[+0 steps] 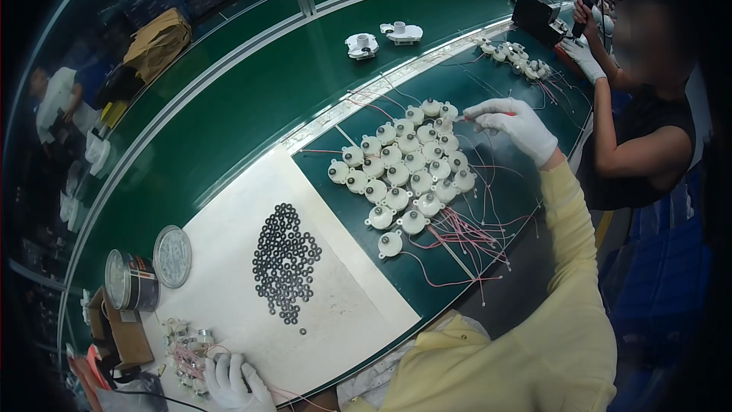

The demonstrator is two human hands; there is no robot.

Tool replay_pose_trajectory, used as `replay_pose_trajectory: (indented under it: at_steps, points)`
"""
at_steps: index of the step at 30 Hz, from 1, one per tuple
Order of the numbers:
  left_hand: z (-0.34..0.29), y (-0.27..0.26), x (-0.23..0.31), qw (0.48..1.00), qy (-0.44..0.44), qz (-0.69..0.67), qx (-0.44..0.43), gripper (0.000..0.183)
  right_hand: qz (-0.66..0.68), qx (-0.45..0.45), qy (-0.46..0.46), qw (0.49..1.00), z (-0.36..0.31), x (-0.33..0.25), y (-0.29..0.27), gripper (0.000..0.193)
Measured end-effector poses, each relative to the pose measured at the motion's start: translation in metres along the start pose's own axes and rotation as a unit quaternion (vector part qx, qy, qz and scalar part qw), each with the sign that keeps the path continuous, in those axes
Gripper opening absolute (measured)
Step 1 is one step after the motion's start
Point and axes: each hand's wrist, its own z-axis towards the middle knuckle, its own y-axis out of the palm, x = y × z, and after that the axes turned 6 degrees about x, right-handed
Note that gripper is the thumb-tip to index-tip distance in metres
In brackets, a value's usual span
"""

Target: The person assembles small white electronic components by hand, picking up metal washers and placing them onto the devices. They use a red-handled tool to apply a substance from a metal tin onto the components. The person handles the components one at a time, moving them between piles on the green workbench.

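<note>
Wearing a white glove, my right hand (518, 128) reaches over the far right side of a group of round cream-coloured motors (414, 160). Its fingers are pinched, with a bit of red showing at them; what they hold is too small to name. Each motor has a dark piece on top, and pink and white wires (473, 236) trail off to the right. My left hand (232, 383), also gloved, lies at the lower left with its fingers apart, beside a heap of small parts with pink wires (189, 355).
Many small black rings (286, 263) lie on a white sheet (366, 290). A tin (131, 281), its round lid (172, 256) and a cardboard box (126, 332) stand at left. White housings (400, 32) sit on the green belt (252, 84). A co-worker (640, 107) works at right beside more motors (518, 59).
</note>
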Motion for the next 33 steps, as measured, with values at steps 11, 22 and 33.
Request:
replay_pose_trajectory:
  at_steps: [11,22,33]
  points:
    - [0.001,-0.002,0.002,1.0,-0.001,0.012,0.004,0.009,0.006,0.004,0.032,0.999,0.003,0.005,-0.005,0.027]
    - [-0.001,-0.002,0.001,1.0,-0.002,0.003,0.002,0.011,-0.004,0.01,-0.02,1.0,0.003,0.001,0.009,0.027]
    - [0.006,-0.011,0.009,1.0,-0.009,0.008,-0.016,0.011,-0.013,-0.012,-0.004,1.0,0.0,0.005,0.0,0.028]
